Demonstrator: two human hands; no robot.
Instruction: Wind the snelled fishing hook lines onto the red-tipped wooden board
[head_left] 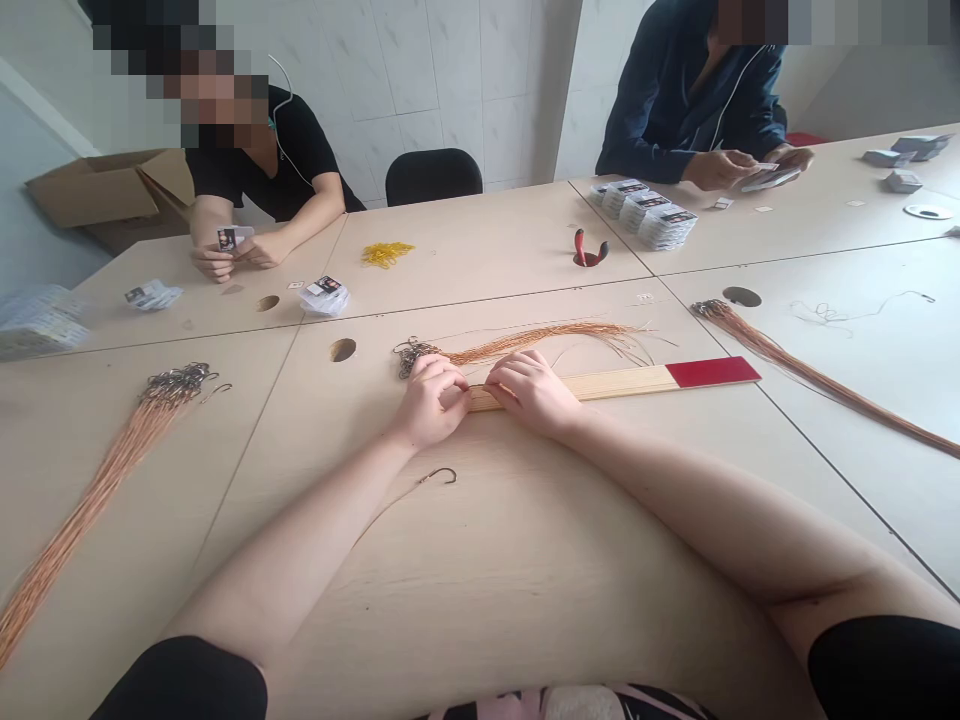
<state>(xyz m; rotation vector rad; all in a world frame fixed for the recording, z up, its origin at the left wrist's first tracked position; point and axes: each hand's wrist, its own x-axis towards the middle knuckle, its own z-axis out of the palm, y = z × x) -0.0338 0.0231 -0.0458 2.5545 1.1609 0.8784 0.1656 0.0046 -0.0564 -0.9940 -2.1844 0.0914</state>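
Observation:
A wooden strip (619,384) with a red end (712,372) lies across the middle of the table. At its left end, my left hand (433,402) is closed, thumb and fingers together on something too small to make out. Just right of it my right hand (531,390) rests on the strip with fingers bent and pressed together; what they hold is hidden. Behind both hands lies a bundle of copper-coloured lines (555,338) with dark hooks (411,353) at its left end. A single hook (442,475) on a thin line lies nearer to me.
More hooked line bundles lie at left (112,475) and right (817,373). Beyond are a yellow pile (386,253), red-handled pliers (590,250) and stacked packets (649,213). Two people sit across the table, handling small items. The tabletop (525,560) has round holes.

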